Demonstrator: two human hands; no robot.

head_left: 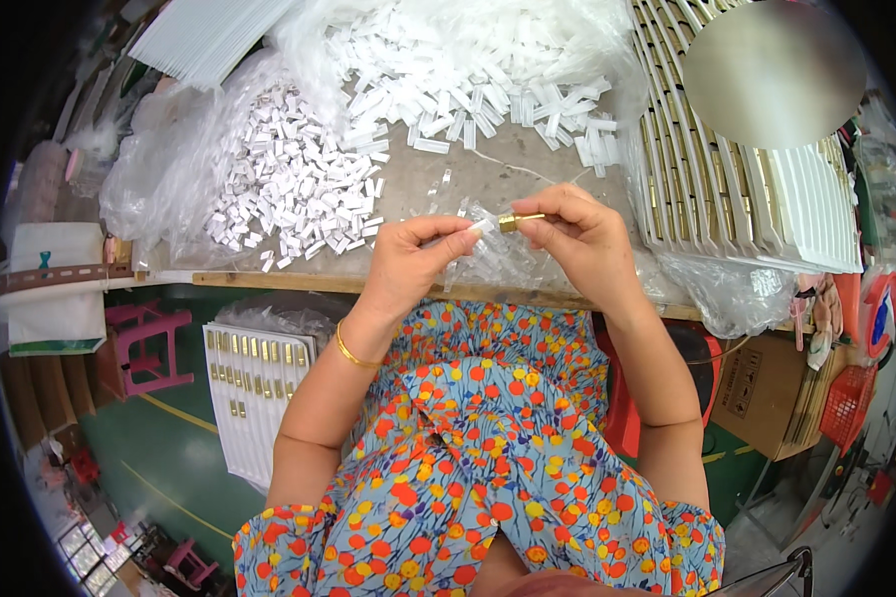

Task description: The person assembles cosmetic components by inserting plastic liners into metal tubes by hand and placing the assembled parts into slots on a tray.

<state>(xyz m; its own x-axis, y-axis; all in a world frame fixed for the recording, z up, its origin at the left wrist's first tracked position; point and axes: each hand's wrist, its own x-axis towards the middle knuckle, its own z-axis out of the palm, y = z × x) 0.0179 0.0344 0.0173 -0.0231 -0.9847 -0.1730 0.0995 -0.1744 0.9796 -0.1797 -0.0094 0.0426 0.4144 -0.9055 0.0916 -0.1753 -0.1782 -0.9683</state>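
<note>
Over the near part of the table, my two hands meet with their fingertips close together. My left hand (408,261) pinches a small white piece (482,227) between thumb and forefinger. Held the same way in my right hand (589,249) is a small gold metal part (516,221), its left end close to the white piece; whether they touch I cannot tell. Beneath the hands lie small clear plastic pieces (498,261). A heap of small white pieces (294,174) spreads to the left. Farther back is a pile of translucent white plastic sleeves (438,99).
Stacked white trays with gold parts (702,184) stand at the right. Another white tray with gold parts (257,373) is below the table edge (269,282) at left. Crumpled clear bags (159,174) lie at left. A pink stool (147,343) and a cardboard box (762,393) stand lower down.
</note>
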